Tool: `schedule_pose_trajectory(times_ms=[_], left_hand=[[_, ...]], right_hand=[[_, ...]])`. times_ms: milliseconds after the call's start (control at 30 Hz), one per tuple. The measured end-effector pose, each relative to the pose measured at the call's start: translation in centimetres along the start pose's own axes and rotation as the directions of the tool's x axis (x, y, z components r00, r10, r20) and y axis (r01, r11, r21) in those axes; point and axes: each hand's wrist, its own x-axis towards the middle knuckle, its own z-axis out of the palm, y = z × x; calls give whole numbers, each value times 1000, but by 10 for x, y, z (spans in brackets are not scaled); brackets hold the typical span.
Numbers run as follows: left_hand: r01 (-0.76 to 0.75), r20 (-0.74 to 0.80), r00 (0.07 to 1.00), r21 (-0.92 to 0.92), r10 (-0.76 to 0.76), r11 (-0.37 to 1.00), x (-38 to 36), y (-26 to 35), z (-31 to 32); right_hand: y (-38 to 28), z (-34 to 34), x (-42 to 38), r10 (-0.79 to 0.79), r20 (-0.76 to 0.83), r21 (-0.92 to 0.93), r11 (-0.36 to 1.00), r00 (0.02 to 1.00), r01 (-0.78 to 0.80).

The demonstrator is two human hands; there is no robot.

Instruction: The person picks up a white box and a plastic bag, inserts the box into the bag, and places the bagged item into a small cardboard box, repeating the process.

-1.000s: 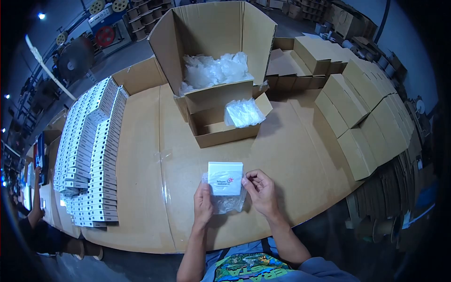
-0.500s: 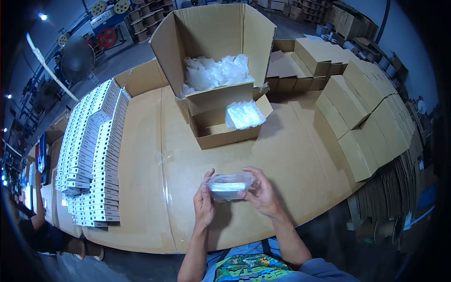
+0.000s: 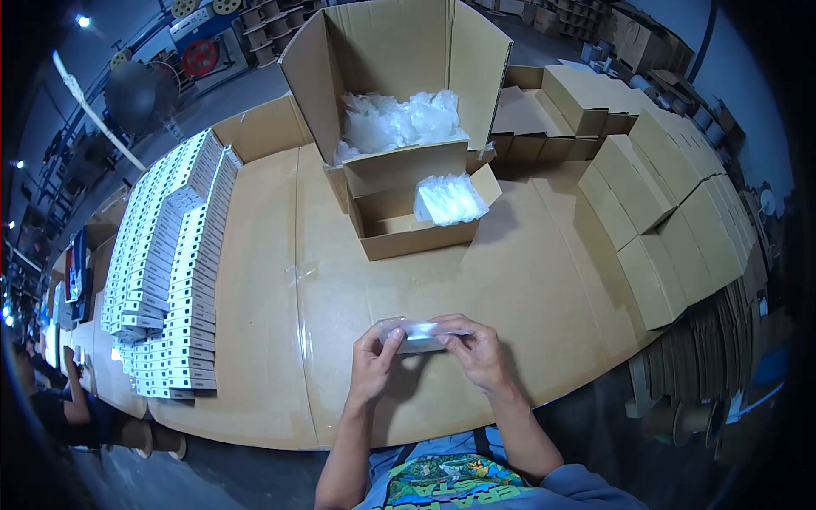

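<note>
Over the near part of the cardboard-topped table, a small white pack in a see-through plastic bag (image 3: 418, 339) is held between both hands. My left hand (image 3: 372, 360) is closed on its left end, thumb toward me. The other end is pinched by my right hand (image 3: 478, 355), with fingers along the far edge. What lies inside the plastic cannot be made out. Beyond the hands stands an open small carton (image 3: 418, 247), and a similar plastic-wrapped pack (image 3: 452, 202) rests in its right side.
Behind the carton, a tall open box (image 3: 387, 47) holds crumpled plastic bags (image 3: 404, 123). Rows of small white boxes (image 3: 161, 255) are stacked on the left. Brown cartons (image 3: 680, 246) are piled on the right. At the far left another person's arm (image 3: 75, 391) shows.
The bagged pack has tilted, showing a narrower face. My fingers have closed in along its far edge, with the left thumb now over its near side. The view has shifted slightly.
</note>
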Motion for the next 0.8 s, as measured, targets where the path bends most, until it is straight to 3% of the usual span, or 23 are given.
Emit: schedule_pose_trajectory(times_ms=[133, 267, 367, 400, 533, 667, 800], left_hand=[[44, -60, 997, 18, -43, 999, -1, -3, -2], [11, -101, 995, -93, -21, 996, 1, -1, 1], [-19, -125, 992, -122, 4, 992, 3, 1, 3], [-18, -124, 992, -124, 2, 992, 3, 1, 4], [-20, -127, 992, -120, 5, 993, 1, 0, 13], [-7, -160, 987, -138, -16, 990, -5, 9, 20], [-1, -138, 990, -204, -27, 979, -6, 11, 18]], right_hand=[[-13, -9, 5, 43, 9, 32, 999, 999, -43], [-22, -8, 13, -127, -280, 225, 955, 952, 193], [-39, -8, 14, -367, -145, 23, 927, 919, 374], [-38, -12, 12, -373, -21, -125, 921, 927, 368], [-31, -6, 13, -184, 200, -378, 892, 962, 250], [-42, -5, 15, -165, 187, -413, 881, 968, 230], [-51, -5, 16, -38, 177, -460, 880, 983, 117]])
